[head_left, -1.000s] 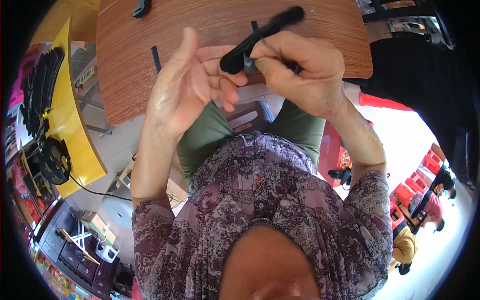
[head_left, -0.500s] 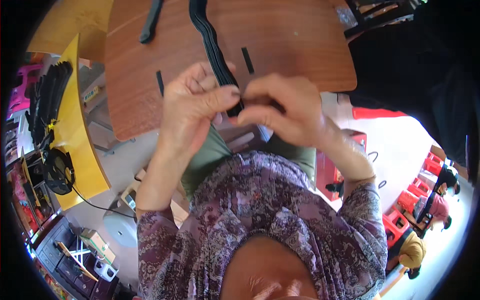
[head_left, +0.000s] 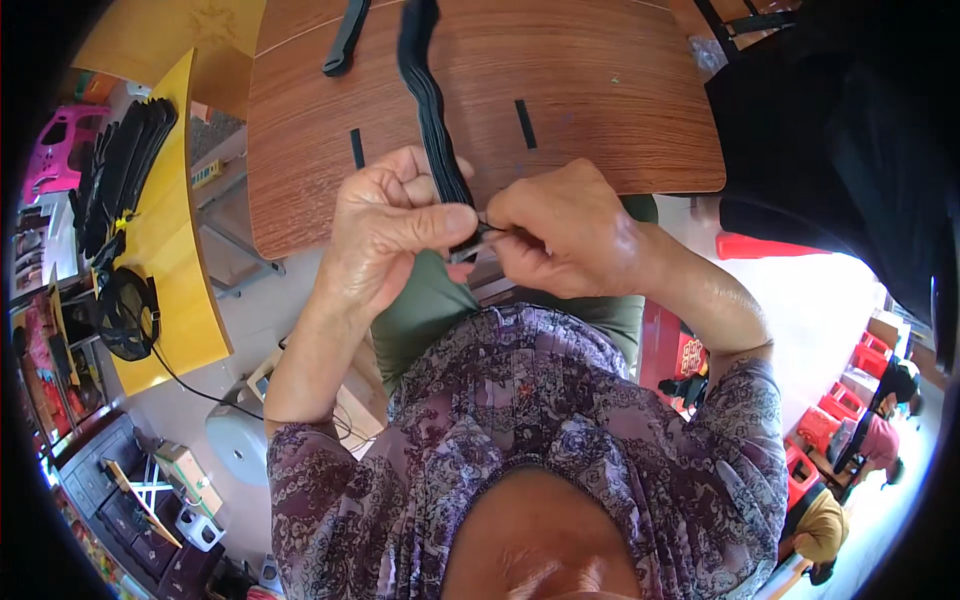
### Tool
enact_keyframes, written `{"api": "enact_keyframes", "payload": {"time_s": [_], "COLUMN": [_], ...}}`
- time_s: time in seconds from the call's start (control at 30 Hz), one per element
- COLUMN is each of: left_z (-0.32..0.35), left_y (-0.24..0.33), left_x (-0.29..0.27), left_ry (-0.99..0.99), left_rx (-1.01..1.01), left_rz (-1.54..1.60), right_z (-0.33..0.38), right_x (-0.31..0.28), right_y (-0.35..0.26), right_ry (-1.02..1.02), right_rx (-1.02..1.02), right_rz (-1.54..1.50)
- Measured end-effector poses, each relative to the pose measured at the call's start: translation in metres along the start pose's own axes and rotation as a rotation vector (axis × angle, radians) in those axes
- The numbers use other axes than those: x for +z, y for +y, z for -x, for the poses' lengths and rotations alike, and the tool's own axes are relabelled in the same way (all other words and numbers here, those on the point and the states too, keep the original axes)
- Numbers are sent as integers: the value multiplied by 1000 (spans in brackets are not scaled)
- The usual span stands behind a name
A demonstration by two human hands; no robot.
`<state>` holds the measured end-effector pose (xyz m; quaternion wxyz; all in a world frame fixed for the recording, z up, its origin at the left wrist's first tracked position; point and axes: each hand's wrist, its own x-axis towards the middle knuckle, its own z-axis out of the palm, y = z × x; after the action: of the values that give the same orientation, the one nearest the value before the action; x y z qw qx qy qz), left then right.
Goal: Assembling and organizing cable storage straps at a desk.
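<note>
A long bundle of layered black fabric strips (head_left: 432, 125) runs from the far edge of the table down to my hands. My left hand (head_left: 395, 225) is closed round its near end, the thumb pressed flat on top. Right beside that end, my right hand (head_left: 575, 230) is closed, with fingers curled in a pinch. A thin black strand (head_left: 492, 228) stretches between the bundle's end and the right fingers; its rest is hidden by them. Two short black strips, one to the left (head_left: 357, 148) and one to the right (head_left: 526, 124), lie on the table.
The brown wooden table (head_left: 620, 110) spans the far side. A dark grey strap (head_left: 345, 45) lies on it. At left, a yellow board (head_left: 170, 300) carries a pile of black pieces (head_left: 125, 165) and a small black fan (head_left: 128, 312). Black cloth (head_left: 830, 160) hangs at right.
My right fingers have curled in tighter at the bundle's end, and a thin strand now shows there. The left hand keeps its hold. The whole view has shifted slightly.
</note>
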<state>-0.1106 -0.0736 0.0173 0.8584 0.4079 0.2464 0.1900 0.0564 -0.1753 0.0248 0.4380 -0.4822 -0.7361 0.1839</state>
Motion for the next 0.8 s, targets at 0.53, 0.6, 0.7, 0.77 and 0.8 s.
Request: {"api": "enact_keyframes", "payload": {"time_s": [0.53,0.6,0.7,0.77,0.8], "left_z": [32,28,26,25,25], "left_y": [19,16,9,7,7], "left_x": [-28,-28,-30,-31,-30], "left_ry": [-44,-4,58,80,105], "left_rx": [-146,-104,-56,-2,-29], "left_rz": [82,120,79,39,55], "right_z": [-29,-30,-31,-31,-30], "right_x": [20,22,23,26,29], "right_y": [24,23,12,8,7], "right_ry": [-84,-119,-165,-176,-182], "right_rx": [-123,-53,32,11,-6], "right_rz": [36,-36,-200,-136,-70]}}
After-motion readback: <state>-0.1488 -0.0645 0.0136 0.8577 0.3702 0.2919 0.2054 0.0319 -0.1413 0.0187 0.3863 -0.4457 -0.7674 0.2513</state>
